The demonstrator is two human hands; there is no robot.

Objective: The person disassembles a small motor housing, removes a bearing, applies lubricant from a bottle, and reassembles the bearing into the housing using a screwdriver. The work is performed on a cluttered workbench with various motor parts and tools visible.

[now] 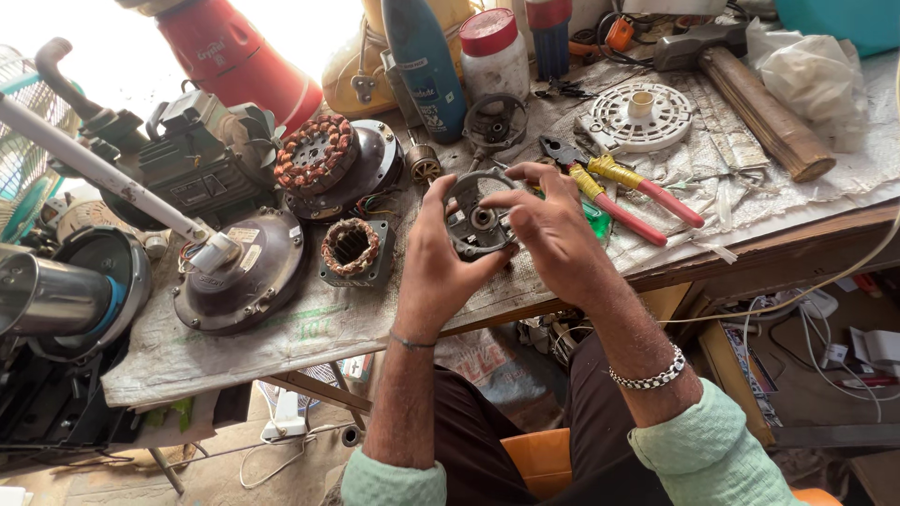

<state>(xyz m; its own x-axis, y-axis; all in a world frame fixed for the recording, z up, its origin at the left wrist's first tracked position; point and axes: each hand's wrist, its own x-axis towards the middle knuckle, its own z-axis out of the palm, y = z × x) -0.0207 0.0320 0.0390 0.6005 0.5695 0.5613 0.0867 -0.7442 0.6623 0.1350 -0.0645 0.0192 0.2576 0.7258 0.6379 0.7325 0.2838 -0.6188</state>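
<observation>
Both hands hold a round grey metal motor end cover [476,217] with a bearing at its centre, raised just above the workbench edge. My left hand [437,267] grips its left and lower rim, thumb up along the side. From the right, my right hand [553,230] pinches the top and right rim with its fingers. Red-and-yellow-handled pliers [626,192] lie just right of the hands on the bench.
On the cloth-covered workbench [281,328] sit a small copper-wound stator [352,248], a larger wound stator [319,155], a dark domed fan motor housing [246,272], a white round plastic part [640,115], a hammer [750,94], bottles and a jar [494,52]. Cables hang at the right.
</observation>
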